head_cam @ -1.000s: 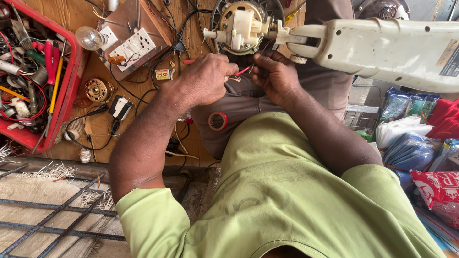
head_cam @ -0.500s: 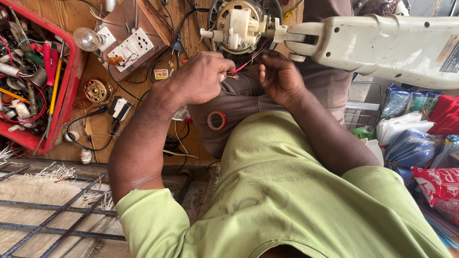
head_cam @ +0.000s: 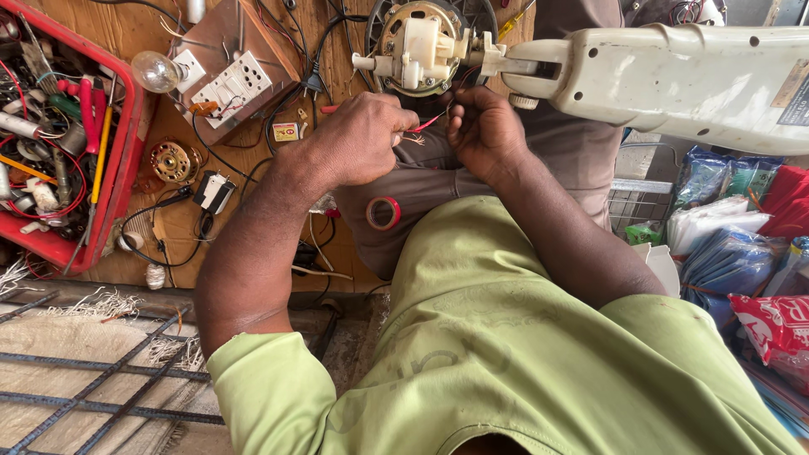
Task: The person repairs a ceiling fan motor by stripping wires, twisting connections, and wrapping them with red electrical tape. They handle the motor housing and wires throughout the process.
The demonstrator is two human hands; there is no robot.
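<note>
**Asha:** Wire work, by the look of it. Which step is in hand?

**Ben:** I judge it to be joining or dressing the leads of the cream plastic fan motor with the brass-coloured round housing point(head_cam: 419, 44), which sits at the far edge of the wooden desk point(head_cam: 181, 227), fixed to the off-white plastic fan body point(head_cam: 674, 76) that reaches off to the right.

**Asha:** And the hands?

**Ben:** The left hand point(head_cam: 364, 139) is curled almost closed, fingertips pressed together on a thin red wire point(head_cam: 428, 123) whose bare strands show just beside the knuckles. The right hand point(head_cam: 482, 131) is also curled, fingers bent in towards the same wire right under the motor. Whether it pinches the wire or only steadies it, I cannot tell; its fingertips are hidden.

**Asha:** What would the next move call for?

**Ben:** A fine, steady pinch from both hands, I think, keeping the bare ends together without fraying them. Covering a joint would need the red roll of insulating tape point(head_cam: 383, 213), which lies on the brown-clad lap just below the hands.

**Asha:** Anything else about?

**Ben:** A white switch-and-socket board on a brown wooden block point(head_cam: 232, 84) with a clear glass bulb point(head_cam: 157, 72) beside it, near the far left corner, and a red plastic tray of tools point(head_cam: 118, 160) along the left edge.
</note>
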